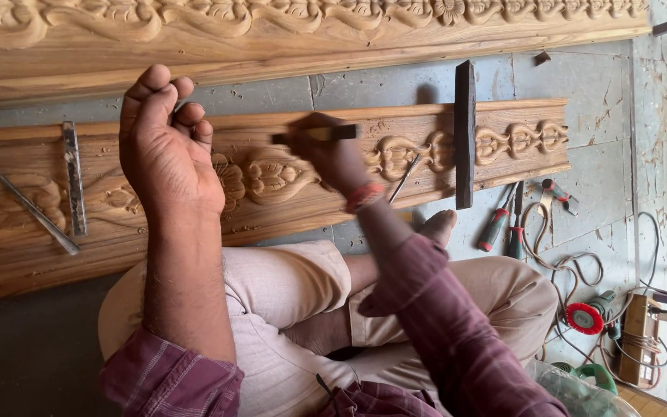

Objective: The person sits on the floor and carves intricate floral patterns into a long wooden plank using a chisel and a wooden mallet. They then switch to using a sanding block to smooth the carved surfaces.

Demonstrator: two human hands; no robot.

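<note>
Head view, looking down at your lap: you sit cross-legged on the grey concrete floor (596,85) before a long brown wooden panel carved with scroll and flower relief (287,174). Your right hand (332,158) rests on the carving near the panel's middle, its grip clenched around a dark-handled chisel (318,133) held level across the wood. Your left hand (165,147) is raised above the panel's left part, fingers curled loosely, its grip grasping nothing visible. A flat grey metal bar (74,179) and a thin metal rod (31,208) lie on the panel's left end. A dark upright wooden block (465,135) stands across the panel to the right, with a slim metal tool (405,177) just beside your right wrist. On the floor to the right lie red-and-green-handled hand tools (503,224), a coiled cable (573,266), and a power tool with a red disc (585,316). A second carved wooden panel (272,23) lies beyond the first.
</note>
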